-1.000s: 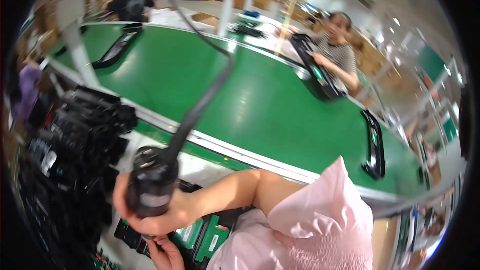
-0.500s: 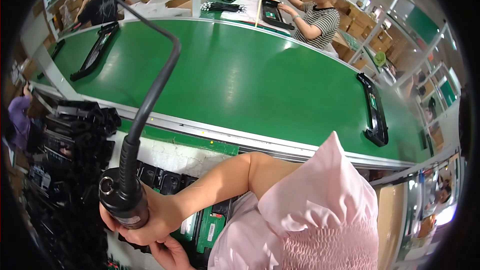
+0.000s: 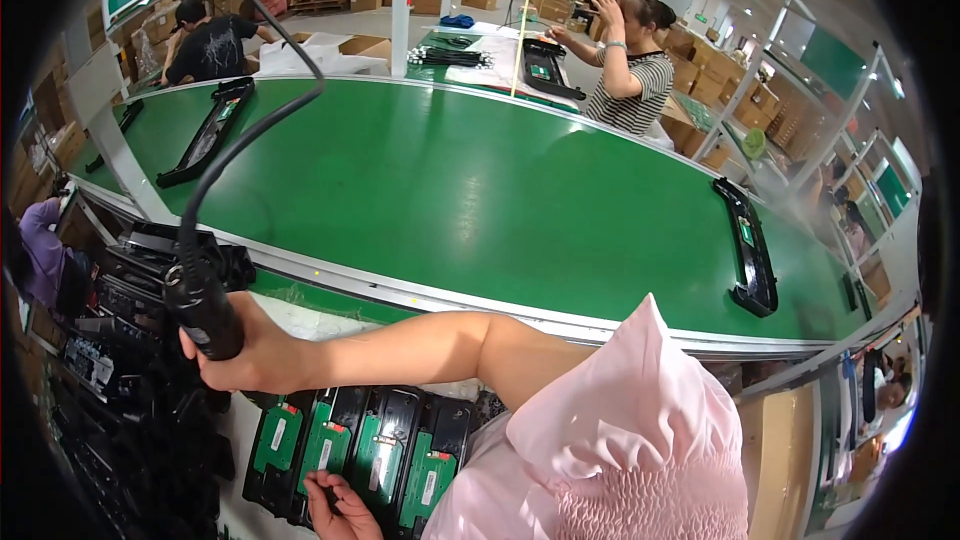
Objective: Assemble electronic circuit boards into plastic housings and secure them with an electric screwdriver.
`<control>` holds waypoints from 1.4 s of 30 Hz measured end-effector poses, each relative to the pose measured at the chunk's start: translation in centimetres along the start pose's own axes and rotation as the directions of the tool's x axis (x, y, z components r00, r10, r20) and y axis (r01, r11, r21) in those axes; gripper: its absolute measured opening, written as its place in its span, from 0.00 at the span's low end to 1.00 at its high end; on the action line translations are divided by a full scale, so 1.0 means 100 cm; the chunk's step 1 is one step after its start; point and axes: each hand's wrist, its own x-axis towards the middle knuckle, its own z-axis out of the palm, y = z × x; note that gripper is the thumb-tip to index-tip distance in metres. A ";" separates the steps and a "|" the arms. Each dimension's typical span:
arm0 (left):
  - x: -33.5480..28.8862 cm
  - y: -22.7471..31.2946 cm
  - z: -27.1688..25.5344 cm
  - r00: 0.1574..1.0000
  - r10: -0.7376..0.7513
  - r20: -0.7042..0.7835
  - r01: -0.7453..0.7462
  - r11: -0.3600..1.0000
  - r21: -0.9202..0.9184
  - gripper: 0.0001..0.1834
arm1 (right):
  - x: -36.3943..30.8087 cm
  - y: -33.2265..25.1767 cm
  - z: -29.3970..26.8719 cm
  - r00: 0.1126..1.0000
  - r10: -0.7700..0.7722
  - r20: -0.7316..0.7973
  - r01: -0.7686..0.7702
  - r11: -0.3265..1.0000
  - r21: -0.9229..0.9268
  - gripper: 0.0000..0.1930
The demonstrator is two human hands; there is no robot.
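Observation:
My right hand (image 3: 262, 352) is wrapped around a black electric screwdriver (image 3: 203, 310), whose thick cable (image 3: 250, 135) runs up and away. It is held above the left end of a row of black plastic housings (image 3: 352, 422) with green circuit boards (image 3: 380, 460) in them. The screwdriver's tip is hidden. Lower down, my left hand (image 3: 340, 510) has its fingers curled and pinched together just over one of the boards. Whatever the fingertips hold, if anything, is too small to make out.
Heaped black plastic parts (image 3: 130, 430) lie at the left. Beyond the metal rail stretches a green conveyor belt (image 3: 400, 200), with a long black housing (image 3: 750, 250) at its right and another (image 3: 208, 130) at its left. Across it, a person in a striped shirt (image 3: 635, 90) works.
My right hand has lifted the screwdriver up and left, away from the boards, uncovering the row of housings. My left hand stays low by them. The person across has raised a hand.

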 end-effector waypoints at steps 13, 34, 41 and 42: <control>0.004 -0.020 0.017 0.909 0.369 -0.195 -0.313 0.911 0.268 0.08 | 0.026 0.034 -0.032 0.990 -0.142 -0.016 0.134 0.959 -0.248 0.06; 0.004 -0.016 0.010 0.881 0.409 -0.240 -0.361 0.907 0.219 0.08 | 0.038 0.069 -0.032 0.998 0.045 0.035 -0.034 0.966 -0.257 0.03; 0.001 -0.015 0.012 0.877 0.442 -0.189 -0.387 0.882 0.267 0.08 | 0.046 0.058 -0.014 0.991 0.029 0.129 0.031 0.899 -0.438 0.05; 0.000 -0.015 0.015 0.884 0.436 -0.167 -0.385 0.884 0.266 0.08 | 0.046 0.053 -0.014 0.990 0.043 0.135 0.019 0.901 -0.433 0.04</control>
